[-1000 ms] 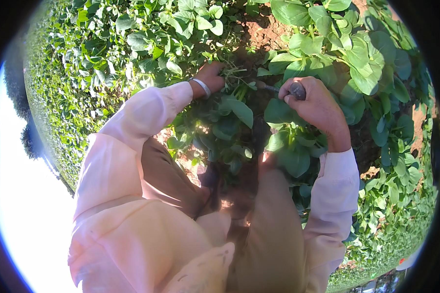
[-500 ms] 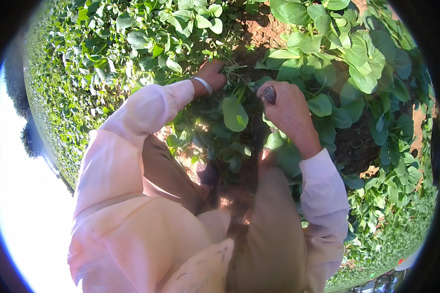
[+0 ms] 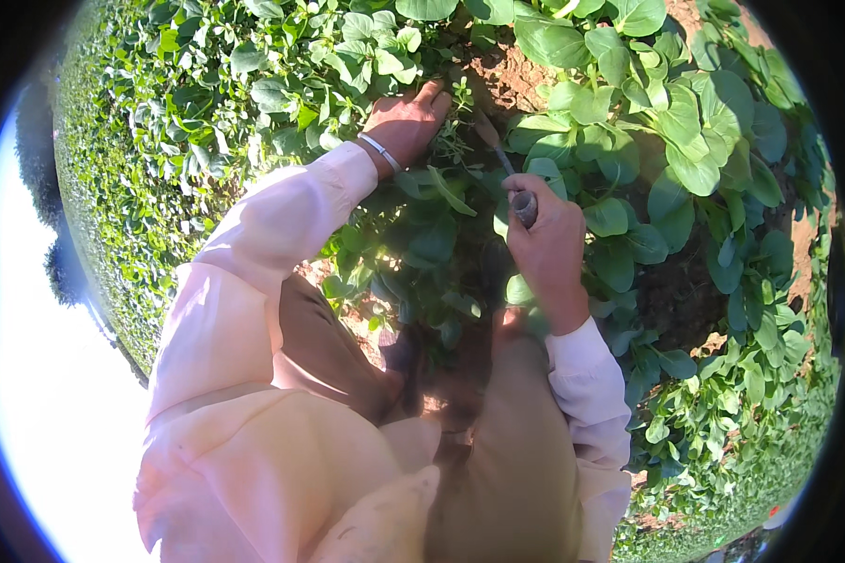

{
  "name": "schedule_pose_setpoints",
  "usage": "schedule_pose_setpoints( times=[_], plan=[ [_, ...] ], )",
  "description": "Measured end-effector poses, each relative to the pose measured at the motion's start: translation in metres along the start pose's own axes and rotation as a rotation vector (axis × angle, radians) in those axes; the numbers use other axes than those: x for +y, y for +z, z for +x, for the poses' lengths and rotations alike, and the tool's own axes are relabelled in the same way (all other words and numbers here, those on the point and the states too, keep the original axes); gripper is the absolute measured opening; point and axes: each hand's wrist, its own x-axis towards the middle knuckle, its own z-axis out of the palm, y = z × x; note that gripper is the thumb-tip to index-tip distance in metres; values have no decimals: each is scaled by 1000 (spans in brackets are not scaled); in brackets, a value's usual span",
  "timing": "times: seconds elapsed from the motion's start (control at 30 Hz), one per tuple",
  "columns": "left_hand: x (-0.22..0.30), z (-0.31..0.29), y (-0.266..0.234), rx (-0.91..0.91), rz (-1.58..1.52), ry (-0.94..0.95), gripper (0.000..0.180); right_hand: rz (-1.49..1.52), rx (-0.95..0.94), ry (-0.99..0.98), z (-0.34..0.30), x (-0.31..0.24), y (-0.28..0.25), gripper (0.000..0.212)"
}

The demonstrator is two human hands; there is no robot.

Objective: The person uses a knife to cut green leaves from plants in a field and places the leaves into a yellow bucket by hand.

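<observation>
My left hand [image 3: 407, 125], with a pale bracelet at the wrist, reaches in among the leaves at upper centre. Two of its digits show stretched out and apart; the others are hidden. Thin-leaved weeds [image 3: 454, 129] stand right beside these fingers, and I see none clearly held. In my right hand [image 3: 548, 244] is a hand trowel, its rounded handle [image 3: 525, 208] wrapped by the fingers. The trowel's narrow blade [image 3: 487, 131] points away from me toward the soil, just right of the weeds. Whether its tip is in the soil I cannot tell.
Broad-leaved green plants [image 3: 667, 122] crowd the right side. Smaller leafy growth [image 3: 188, 113] spreads over the left. Bare reddish soil [image 3: 509, 77] shows between them at the top. My trousered legs [image 3: 512, 441] are bent below the hands, with shaded leaves between them.
My left hand has moved farther away and its fingers now point forward. My right hand has shifted slightly down, turning the trowel so that its blade comes into sight beyond the fist.
</observation>
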Motion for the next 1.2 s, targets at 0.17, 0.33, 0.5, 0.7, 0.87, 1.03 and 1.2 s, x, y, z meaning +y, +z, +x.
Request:
schedule_pose_setpoints(
  times=[0.17,0.33,0.5,0.7,0.87,1.03,1.2],
  plan=[
    [9,7,15,-78,-134,-75,60,28,136,-54,39,6,36,19],
    [-7,-26,7,-74,-207,-56,53,157,71,48,26,-7,12,15],
    [9,-8,-16,88,-46,39,49,67,72,-73,26,6,18,20],
    [-32,49,-8,184,119,-226,36,173,157,-188,37,12,42,20],
    [-56,50,5,142,-139,-311,68,290,177,-140,35,8,43,14],
    [-55,57,-7,256,-318,-352,41,48,124,-52,47,-3,39,11],
    [-47,69,-1,284,-482,-483,22,23,201,-220,101,-14,58,14]
  ],
)
